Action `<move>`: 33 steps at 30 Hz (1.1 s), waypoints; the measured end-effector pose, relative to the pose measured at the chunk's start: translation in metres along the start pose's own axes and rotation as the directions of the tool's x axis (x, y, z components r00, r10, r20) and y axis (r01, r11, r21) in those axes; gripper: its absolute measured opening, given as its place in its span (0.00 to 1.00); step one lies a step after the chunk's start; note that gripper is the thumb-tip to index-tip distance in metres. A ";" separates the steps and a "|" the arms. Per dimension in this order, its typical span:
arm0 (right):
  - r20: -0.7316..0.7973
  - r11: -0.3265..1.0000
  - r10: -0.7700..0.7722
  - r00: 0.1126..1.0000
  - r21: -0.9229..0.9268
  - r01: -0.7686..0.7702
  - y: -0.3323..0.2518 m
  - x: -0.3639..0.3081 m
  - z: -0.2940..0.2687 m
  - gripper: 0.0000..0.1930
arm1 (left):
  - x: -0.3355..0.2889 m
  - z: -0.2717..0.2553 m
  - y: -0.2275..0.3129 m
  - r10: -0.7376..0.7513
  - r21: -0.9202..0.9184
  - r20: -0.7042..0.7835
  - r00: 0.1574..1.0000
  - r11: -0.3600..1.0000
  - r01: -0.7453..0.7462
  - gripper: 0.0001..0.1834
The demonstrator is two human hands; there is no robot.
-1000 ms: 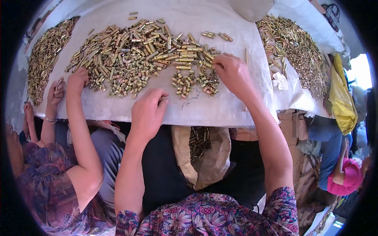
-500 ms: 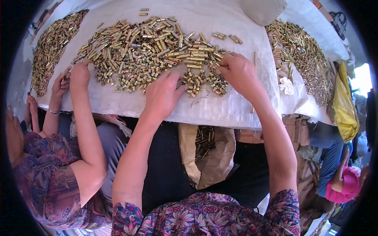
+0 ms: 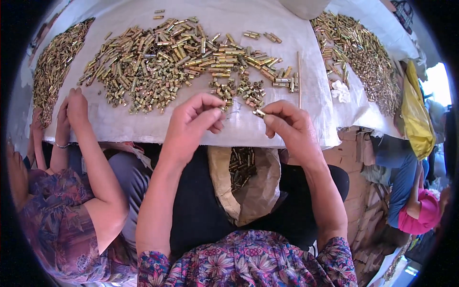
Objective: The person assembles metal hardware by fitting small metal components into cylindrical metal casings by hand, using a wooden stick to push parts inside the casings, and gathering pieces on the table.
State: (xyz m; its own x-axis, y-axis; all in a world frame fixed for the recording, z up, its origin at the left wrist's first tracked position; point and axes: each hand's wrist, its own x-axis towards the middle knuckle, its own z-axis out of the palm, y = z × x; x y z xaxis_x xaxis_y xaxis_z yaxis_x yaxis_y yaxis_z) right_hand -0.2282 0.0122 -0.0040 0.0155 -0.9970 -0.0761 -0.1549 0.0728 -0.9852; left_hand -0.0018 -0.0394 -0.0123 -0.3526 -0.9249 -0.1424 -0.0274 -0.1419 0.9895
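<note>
1. Right hand (image 3: 291, 126) over the counter's (image 3: 143, 126) near edge; grip pinches a small brass tube (image 3: 258, 113) between thumb and fingertips.
2. Left hand (image 3: 193, 122) just beside it, grip pressed together on something too small to tell.
3. Brass pile (image 3: 172, 52) spread across the counter's middle; more heaps at left and right edges.
4. Open sack (image 3: 248, 184) of tubes below the near edge.
5. Another person's hand (image 3: 76, 107) rests at the near left edge.

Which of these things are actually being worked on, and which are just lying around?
In use: right hand pinching a small brass tube; left hand; big brass pile; bag of tubes on lap.
Lying about: thin stick; yellow cloth; far pile.
</note>
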 end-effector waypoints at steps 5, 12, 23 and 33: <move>0.048 1.000 0.015 0.999 0.002 -0.015 -0.008 -0.017 0.007 0.07 | -0.022 0.019 0.006 -0.058 -0.342 0.165 0.985 0.933 0.112 0.08; 0.072 0.996 -0.064 0.995 -0.052 0.068 -0.003 -0.026 0.008 0.08 | -0.029 0.027 0.006 -0.064 -0.294 0.190 0.980 0.948 0.119 0.08; 0.179 1.000 -0.003 0.984 0.023 -0.001 -0.002 -0.027 0.007 0.07 | -0.030 0.025 -0.002 -0.015 -0.270 0.264 0.964 0.959 0.089 0.05; 0.382 0.764 0.088 0.920 0.566 -0.308 0.012 -0.045 0.010 0.06 | -0.041 0.032 -0.014 0.045 -0.444 0.501 0.864 0.871 0.211 0.13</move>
State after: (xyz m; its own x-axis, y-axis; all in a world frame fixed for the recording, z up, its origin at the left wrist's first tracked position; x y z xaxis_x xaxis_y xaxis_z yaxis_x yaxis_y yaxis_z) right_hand -0.2210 0.0582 -0.0141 0.3783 -0.9004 -0.2149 0.4363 0.3782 -0.8165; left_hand -0.0167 0.0119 -0.0195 -0.7746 -0.6290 -0.0657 0.3166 -0.4756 0.8207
